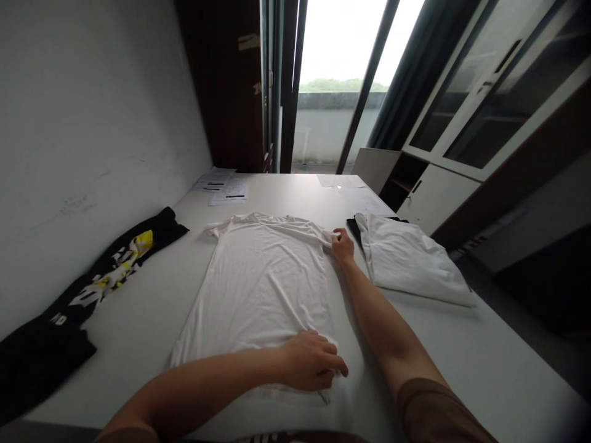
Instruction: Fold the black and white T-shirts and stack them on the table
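Observation:
A white T-shirt [263,277] lies spread on the white table, its collar toward the window and its hem toward me. My right hand [342,246] pinches the sleeve at the shirt's upper right. Across the lower part of the shirt reaches my left forearm. My left hand [311,362] is at the lower right side edge near the hem, its fingers curled and closed on the fabric; the thumb is hidden. Wrinkles run through the cloth toward this hand.
Black clothing with a yellow and white print [124,264] lies along the wall at left. To the right rests a folded white garment [410,258] over something black. Paper sheets [231,189] lie at the table's far end. A cabinet [462,117] stands beyond, right.

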{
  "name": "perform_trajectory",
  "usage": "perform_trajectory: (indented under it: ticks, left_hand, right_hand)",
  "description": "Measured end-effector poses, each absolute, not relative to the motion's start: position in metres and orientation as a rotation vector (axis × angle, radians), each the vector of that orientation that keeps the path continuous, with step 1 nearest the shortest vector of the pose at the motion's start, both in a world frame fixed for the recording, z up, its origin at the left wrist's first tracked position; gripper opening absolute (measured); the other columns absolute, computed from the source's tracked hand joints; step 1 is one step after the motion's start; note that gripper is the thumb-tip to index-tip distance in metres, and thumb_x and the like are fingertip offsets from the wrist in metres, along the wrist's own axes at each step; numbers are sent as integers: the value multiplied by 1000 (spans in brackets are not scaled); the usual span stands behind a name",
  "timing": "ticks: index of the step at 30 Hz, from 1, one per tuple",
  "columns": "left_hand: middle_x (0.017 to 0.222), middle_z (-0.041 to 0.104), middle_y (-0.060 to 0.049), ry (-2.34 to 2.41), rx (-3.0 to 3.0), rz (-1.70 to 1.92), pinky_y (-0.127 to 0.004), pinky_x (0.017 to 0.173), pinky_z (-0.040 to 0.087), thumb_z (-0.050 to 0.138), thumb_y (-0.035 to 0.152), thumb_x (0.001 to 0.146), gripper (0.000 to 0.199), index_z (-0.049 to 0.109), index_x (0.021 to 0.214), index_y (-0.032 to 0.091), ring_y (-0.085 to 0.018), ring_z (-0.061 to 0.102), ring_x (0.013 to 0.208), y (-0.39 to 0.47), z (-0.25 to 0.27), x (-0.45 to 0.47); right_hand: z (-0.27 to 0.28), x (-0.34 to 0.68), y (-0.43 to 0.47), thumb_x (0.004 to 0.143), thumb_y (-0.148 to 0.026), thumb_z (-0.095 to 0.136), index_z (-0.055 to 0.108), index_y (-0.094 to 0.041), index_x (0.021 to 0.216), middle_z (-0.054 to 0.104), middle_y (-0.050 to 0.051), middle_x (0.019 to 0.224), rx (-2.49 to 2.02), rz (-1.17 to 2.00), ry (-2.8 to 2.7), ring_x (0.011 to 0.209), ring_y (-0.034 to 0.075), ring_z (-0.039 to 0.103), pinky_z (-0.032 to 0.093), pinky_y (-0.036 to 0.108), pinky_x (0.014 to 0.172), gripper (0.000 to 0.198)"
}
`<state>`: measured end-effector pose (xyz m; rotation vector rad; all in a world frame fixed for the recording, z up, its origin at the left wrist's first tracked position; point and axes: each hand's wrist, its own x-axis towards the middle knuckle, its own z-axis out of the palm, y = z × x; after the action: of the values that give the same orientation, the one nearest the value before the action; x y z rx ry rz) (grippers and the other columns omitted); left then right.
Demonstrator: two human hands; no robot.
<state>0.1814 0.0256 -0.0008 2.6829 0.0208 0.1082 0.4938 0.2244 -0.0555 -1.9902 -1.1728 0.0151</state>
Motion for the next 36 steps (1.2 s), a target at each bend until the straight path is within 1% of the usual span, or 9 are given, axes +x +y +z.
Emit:
perform_trajectory:
  ticks: [4, 7, 10, 13, 15, 17, 24, 30, 36]
  left_hand:
    - [94, 71, 0, 10, 2670, 131, -32, 78, 44, 61, 23, 89, 27, 71, 114, 28, -19, 67, 89, 26, -5, 182]
    - [94, 71, -1, 9, 2661, 118, -32, 80, 44, 62, 25, 89, 24, 72, 110, 27, -19, 67, 89, 26, -7, 183]
    - [95, 72, -2, 10, 2648, 108, -31, 81, 44, 62, 24, 89, 20, 72, 106, 26, -19, 67, 90, 27, -6, 183]
    - [96, 73, -1, 21, 2638, 96, -31, 80, 45, 61, 22, 89, 15, 69, 102, 24, -19, 67, 89, 27, -2, 183]
    - [96, 74, -1, 46, 2633, 90, -30, 79, 45, 61, 21, 89, 14, 67, 101, 24, -19, 68, 89, 27, 0, 183]
    - [96, 74, -1, 66, 2627, 94, -30, 79, 45, 61, 20, 88, 14, 65, 101, 23, -19, 68, 90, 27, 2, 183]
    - [94, 73, -2, 66, 2606, 92, -30, 78, 44, 64, 32, 93, 11, 61, 97, 23, -20, 68, 90, 28, 3, 183]
    - [92, 71, -2, 53, 2618, 109, -30, 76, 43, 62, 32, 93, 10, 58, 94, 22, -18, 67, 87, 28, 0, 182]
    - [92, 71, -1, 60, 2618, 125, -29, 77, 43, 63, 34, 93, 12, 59, 93, 23, -18, 66, 87, 27, -4, 183]
  right_hand:
    - [-56, 495, 225, 87, -19, 43, 68, -21, 109, 67, 7, 93, -1934, -14, -1214, 88, 23, 59, 42, 30, 83, 34]
    - [-57, 494, 225, 88, -18, 42, 68, -21, 109, 67, 9, 97, -1941, -13, -1238, 91, 23, 60, 43, 31, 86, 34]
    - [-56, 490, 224, 93, -23, 44, 67, -20, 117, 68, 10, 100, -1994, -11, -1268, 90, 23, 60, 43, 31, 84, 33]
    - [-54, 484, 223, 95, -31, 49, 61, -20, 133, 69, 13, 105, -2089, -33, -1323, 90, 24, 61, 44, 31, 81, 41]
    - [-53, 481, 223, 95, -30, 51, 58, -23, 141, 71, 13, 106, -2160, -32, -1377, 90, 25, 63, 44, 32, 80, 47]
    - [-53, 480, 222, 95, -28, 52, 58, -25, 142, 73, 13, 102, -2210, -14, -1414, 90, 27, 65, 44, 34, 80, 48]
    - [-54, 487, 222, 95, -27, 49, 73, -31, 122, 77, 7, 102, -2101, 72, -1342, 91, 24, 67, 44, 31, 81, 37]
    - [-58, 490, 225, 90, -22, 46, 77, -26, 102, 76, 5, 105, -2014, 89, -1340, 94, 22, 66, 45, 29, 86, 34]
    - [-62, 493, 229, 85, -17, 43, 77, -22, 101, 74, 8, 112, -1928, 85, -1343, 103, 23, 64, 45, 30, 95, 38]
